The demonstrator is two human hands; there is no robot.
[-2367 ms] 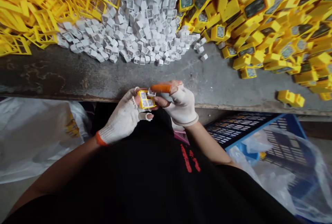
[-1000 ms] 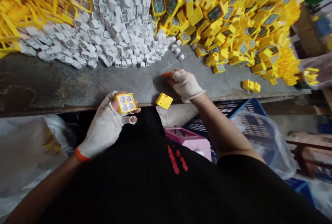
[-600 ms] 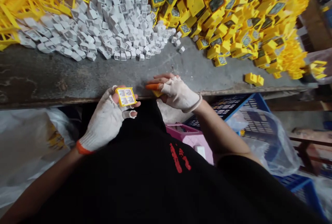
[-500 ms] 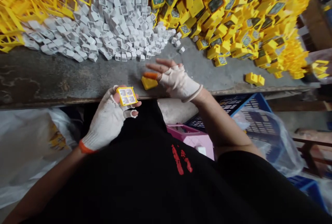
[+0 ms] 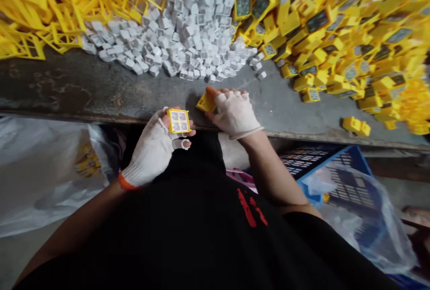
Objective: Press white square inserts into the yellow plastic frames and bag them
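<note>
left hand [image 5: 151,147] grips four-square yellow frame [image 5: 179,121]
your right hand [image 5: 235,113] pinches a yellow casing [image 5: 205,102] between thumb and forefinger

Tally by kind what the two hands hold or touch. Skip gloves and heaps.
Yellow frame in left hand: 1
White caps set in that frame: 4
Yellow block at right hand: 1
Total: 6
</note>
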